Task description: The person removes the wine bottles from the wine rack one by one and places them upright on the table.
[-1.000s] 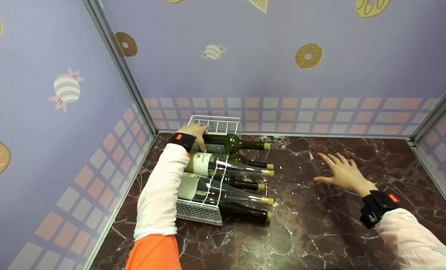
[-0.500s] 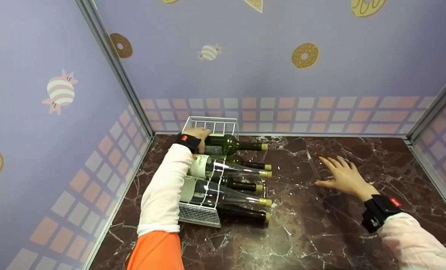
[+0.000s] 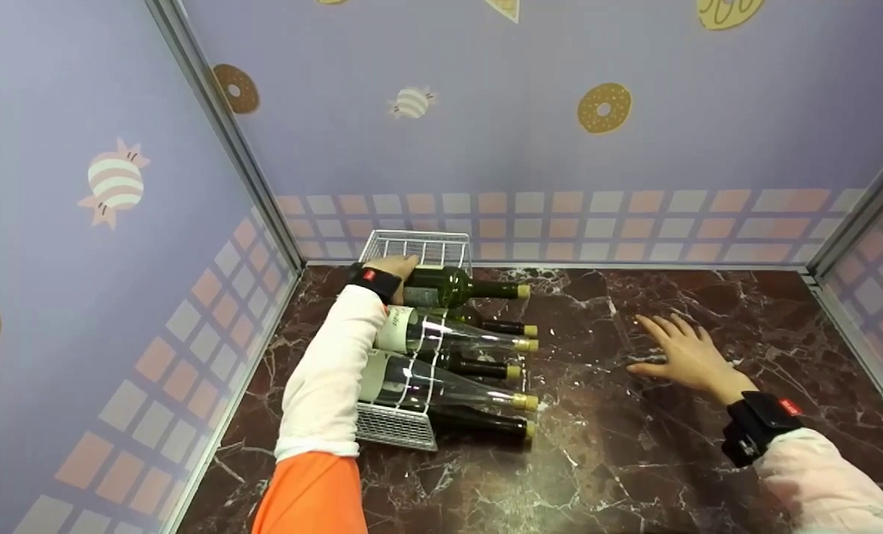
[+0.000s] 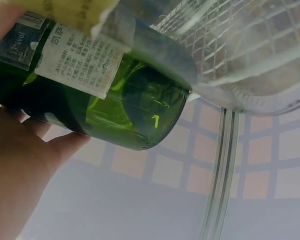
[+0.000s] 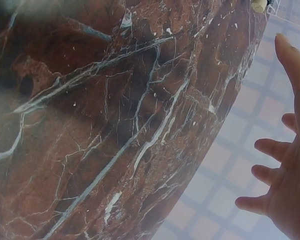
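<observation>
My left hand point(image 3: 392, 268) grips a green wine bottle point(image 3: 453, 288), the farthest of those lying in a white wire rack point(image 3: 397, 426). In the left wrist view, the thumb shows at the top edge and the left hand's point(image 4: 25, 160) fingers curl under the green bottle point(image 4: 135, 107), whose base and back label face the camera. Two clear bottles lie nearer in the head view, one with a cream label point(image 3: 393, 330). Dark bottle necks point(image 3: 478, 421) stick out below them. My right hand point(image 3: 686, 360) is held apart from the bottles, fingers spread, holding nothing.
A dark red marbled tabletop point(image 3: 597, 445) spreads right of the rack. Purple panels point(image 3: 516, 148) with printed sweets close off the back and both sides. The rack stands near the back left corner, its bottle corks point(image 3: 527, 401) pointing right.
My left hand has shifted slightly right along the green bottle, and its spread fingers now close around it. The bottle stays in the rack. The right hand has hardly moved.
</observation>
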{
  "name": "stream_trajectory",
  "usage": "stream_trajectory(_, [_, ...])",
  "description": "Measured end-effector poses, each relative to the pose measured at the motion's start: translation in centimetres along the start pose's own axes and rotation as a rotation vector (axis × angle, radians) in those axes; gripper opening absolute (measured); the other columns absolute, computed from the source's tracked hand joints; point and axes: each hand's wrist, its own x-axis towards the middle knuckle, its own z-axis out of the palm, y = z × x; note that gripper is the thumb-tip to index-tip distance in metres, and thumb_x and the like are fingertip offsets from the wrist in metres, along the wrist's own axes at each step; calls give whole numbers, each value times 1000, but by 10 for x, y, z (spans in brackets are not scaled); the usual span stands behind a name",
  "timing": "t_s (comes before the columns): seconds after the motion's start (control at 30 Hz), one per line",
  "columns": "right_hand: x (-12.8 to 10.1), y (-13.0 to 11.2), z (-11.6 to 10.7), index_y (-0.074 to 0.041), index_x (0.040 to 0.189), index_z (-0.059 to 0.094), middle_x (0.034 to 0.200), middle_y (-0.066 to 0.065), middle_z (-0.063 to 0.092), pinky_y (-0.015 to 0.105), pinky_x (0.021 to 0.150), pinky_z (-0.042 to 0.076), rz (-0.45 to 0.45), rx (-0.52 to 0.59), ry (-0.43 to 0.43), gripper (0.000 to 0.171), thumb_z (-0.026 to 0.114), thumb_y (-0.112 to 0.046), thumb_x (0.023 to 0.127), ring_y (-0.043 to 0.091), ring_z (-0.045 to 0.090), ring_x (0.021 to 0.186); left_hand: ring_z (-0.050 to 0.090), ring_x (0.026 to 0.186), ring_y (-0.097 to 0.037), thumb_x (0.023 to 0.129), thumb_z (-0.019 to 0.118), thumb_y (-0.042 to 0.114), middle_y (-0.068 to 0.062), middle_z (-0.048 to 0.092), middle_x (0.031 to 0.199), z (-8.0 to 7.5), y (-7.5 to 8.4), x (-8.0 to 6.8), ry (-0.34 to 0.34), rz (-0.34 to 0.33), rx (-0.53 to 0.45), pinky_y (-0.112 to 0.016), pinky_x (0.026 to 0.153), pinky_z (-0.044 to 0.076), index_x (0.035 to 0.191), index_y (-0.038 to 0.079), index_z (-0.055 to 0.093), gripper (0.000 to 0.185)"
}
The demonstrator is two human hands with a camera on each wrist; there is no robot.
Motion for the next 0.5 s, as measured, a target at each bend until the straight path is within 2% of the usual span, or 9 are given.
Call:
stream_trajectory(0.1, [0, -1, -1, -5, 137, 33, 131, 26, 36, 66, 89, 15, -9, -7, 12, 88, 64, -56, 73, 47, 21, 122, 57, 87, -32, 49, 82, 13, -16, 60, 93, 1, -1, 0, 31, 14, 25, -42, 74, 45, 104, 4, 46, 67])
stream_trajectory(0.17, [0, -2, -1, -5, 137, 33, 131, 26, 36, 66, 89, 15, -15, -7, 15, 89, 63, -58, 73, 47, 21, 122, 58, 88, -32, 49, 81, 11, -17, 60, 95, 2, -2, 1, 27, 14, 44, -42, 76, 45, 105, 4, 46, 66])
stream_trajectory(0.4, [-4, -1, 0, -5, 136, 35, 131, 24, 36, 66, 89, 16, -21, -18, 23, 91, 56, -66, 72, 47, 21, 122, 51, 102, -35, 52, 79, 2, -20, 56, 111, -6, 2, 4, -109, -25, 30, -45, 85, 40, 120, 3, 43, 77])
stream_trajectory(0.5, [-4, -1, 0, -5, 136, 35, 131, 24, 36, 66, 89, 17, -17, -17, 25, 91, 55, -67, 72, 47, 22, 122, 50, 106, -33, 52, 79, 4, -19, 54, 115, -7, 1, 6, -117, -20, 40, -43, 86, 39, 120, 4, 43, 77])
